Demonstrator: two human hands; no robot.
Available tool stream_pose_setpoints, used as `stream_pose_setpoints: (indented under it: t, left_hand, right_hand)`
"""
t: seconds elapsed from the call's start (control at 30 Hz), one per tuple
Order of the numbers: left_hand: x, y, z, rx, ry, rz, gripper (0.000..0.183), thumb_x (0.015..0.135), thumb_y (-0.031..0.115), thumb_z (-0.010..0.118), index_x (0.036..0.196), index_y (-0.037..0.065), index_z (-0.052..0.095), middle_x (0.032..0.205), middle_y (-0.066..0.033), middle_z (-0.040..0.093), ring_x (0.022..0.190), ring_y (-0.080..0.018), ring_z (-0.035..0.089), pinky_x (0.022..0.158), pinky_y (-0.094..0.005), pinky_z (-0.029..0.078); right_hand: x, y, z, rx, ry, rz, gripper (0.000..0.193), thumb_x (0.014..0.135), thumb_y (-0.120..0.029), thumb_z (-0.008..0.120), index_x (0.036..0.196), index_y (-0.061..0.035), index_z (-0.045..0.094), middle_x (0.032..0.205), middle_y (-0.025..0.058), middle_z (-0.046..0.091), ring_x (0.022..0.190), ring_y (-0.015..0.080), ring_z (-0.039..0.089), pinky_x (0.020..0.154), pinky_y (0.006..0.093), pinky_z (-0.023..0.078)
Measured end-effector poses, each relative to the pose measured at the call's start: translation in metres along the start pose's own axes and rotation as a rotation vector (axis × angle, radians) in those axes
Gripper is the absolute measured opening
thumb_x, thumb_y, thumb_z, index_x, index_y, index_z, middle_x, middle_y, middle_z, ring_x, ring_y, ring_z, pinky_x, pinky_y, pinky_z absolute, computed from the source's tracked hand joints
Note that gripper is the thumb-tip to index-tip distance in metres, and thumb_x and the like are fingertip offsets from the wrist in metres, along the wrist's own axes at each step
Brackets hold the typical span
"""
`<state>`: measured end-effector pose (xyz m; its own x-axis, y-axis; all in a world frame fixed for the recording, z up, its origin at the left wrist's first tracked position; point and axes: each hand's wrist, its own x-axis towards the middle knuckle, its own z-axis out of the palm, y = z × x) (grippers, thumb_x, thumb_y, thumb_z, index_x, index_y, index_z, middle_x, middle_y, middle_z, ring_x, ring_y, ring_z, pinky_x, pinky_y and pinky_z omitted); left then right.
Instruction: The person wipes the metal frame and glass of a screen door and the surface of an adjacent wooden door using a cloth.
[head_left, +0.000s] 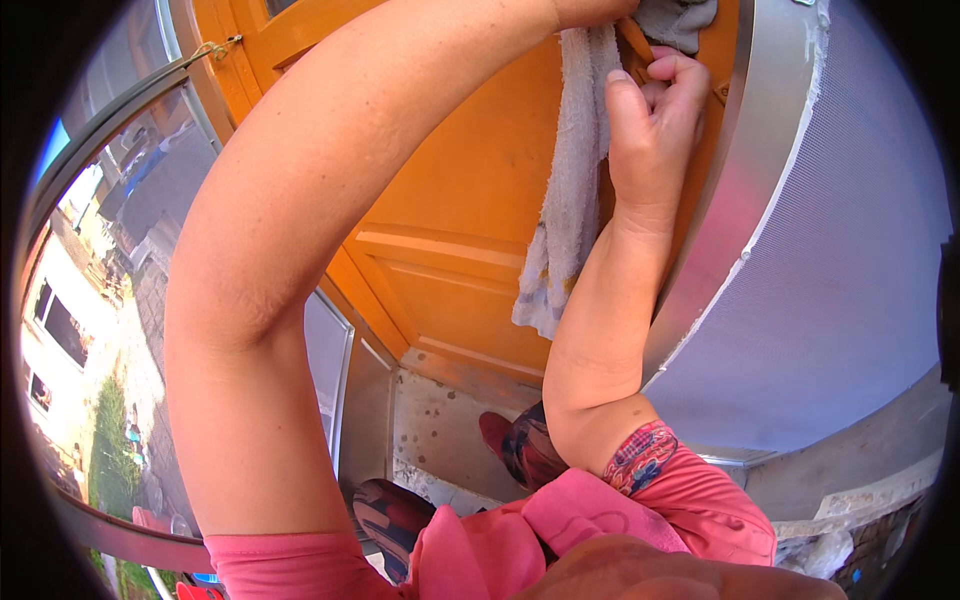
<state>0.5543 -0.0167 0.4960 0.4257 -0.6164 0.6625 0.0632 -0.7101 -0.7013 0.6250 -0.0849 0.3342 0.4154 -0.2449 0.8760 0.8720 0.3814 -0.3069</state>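
Observation:
Both my arms reach up toward an orange panelled door (450, 160). My left hand (600, 10) is at the top edge of the view, mostly cut off, and its fingers do not show. Just below and right of it, my right hand (655, 140) is closed, with fingers curled and thumb raised. It is beside a narrow orange piece (634, 42); what its fingers hold, if anything, is hidden. A bunched grey cloth (678, 22) lies above my right hand. A long whitish towel (570, 170) hangs down the door, left of my right forearm.
A metal frame (725, 180) with a pale mesh screen (830, 240) stands close on the right. On the left, an open framed glass panel (130, 250) shows a sunlit yard. A thin cord (212, 48) is tied near the door frame. My feet are on a speckled floor (440, 430).

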Motion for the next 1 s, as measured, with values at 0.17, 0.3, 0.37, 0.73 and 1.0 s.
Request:
stream_pose_setpoints:
  t: [0.17,0.3,0.37,0.73,1.0]
  left_hand:
    - [-0.003,0.012,0.024,-0.009,-0.12,0.174,0.019,0.084,0.019,0.063,0.098,0.016,0.077,0.098,-0.0179,0.064,0.09,-0.0364,0.07,0.074,-0.0462,0.056]
    - [-0.002,-0.001,-0.001,-0.006,-0.119,0.189,0.022,0.085,0.018,0.062,0.101,0.02,0.078,0.098,-0.0163,0.064,0.091,-0.0355,0.07,0.074,-0.0444,0.057]
    - [0.006,-0.01,0.002,0.066,-0.109,0.063,0.023,0.086,0.017,0.062,0.103,0.021,0.077,0.1,-0.0166,0.065,0.091,-0.0356,0.07,0.075,-0.0451,0.057]
    - [0.001,0.024,0.026,-0.062,-0.132,-0.002,0.019,0.088,0.023,0.062,0.097,0.013,0.076,0.101,-0.0176,0.066,0.094,-0.037,0.069,0.079,-0.0464,0.057]
    - [-0.007,-0.004,0.003,0.03,-0.125,-0.022,0.017,0.084,0.018,0.066,0.097,0.017,0.077,0.101,-0.017,0.065,0.09,-0.0362,0.07,0.078,-0.0457,0.057]
  right_hand:
    - [0.005,0.012,-0.018,-0.096,0.006,-0.003,0.038,0.076,-0.013,0.077,0.102,-0.002,0.051,0.084,0.0068,0.049,0.069,0.0192,0.045,0.066,0.036,0.044]
    - [0.001,0.002,-0.004,-0.026,0.004,0.047,0.039,0.076,-0.014,0.077,0.102,-0.0019,0.051,0.086,0.0074,0.05,0.069,0.0195,0.045,0.066,0.036,0.044]
    - [0.002,0.006,-0.004,-0.056,0.01,0.017,0.039,0.076,-0.014,0.078,0.101,-0.0019,0.051,0.087,0.0078,0.051,0.069,0.0198,0.045,0.066,0.036,0.044]
    - [0.001,0.012,-0.007,-0.094,0.064,0.031,0.039,0.074,-0.013,0.077,0.101,-0.0017,0.05,0.086,0.0086,0.051,0.068,0.0194,0.047,0.064,0.0362,0.044]
    - [-0.007,-0.012,0.014,0.085,0.156,0.079,0.033,0.084,-0.006,0.069,0.111,0.0002,0.05,0.078,0.0049,0.058,0.064,0.0112,0.052,0.065,0.0274,0.045]
